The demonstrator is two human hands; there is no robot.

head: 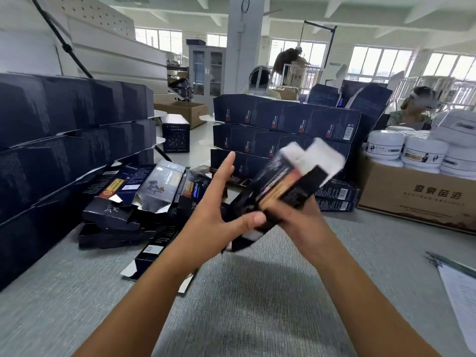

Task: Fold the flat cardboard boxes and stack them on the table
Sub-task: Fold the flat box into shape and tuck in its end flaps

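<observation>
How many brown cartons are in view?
2: an open carton at the back by the pillar, and a printed carton at right holding white jars. Others may hide behind the box stacks.

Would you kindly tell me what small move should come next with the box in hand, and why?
Probably close the left hand on the box to steady it, so the white flaps can be tucked in. The right hand alone grips the box, the left is open beside it, and the flaps at the far end stand open.
</observation>
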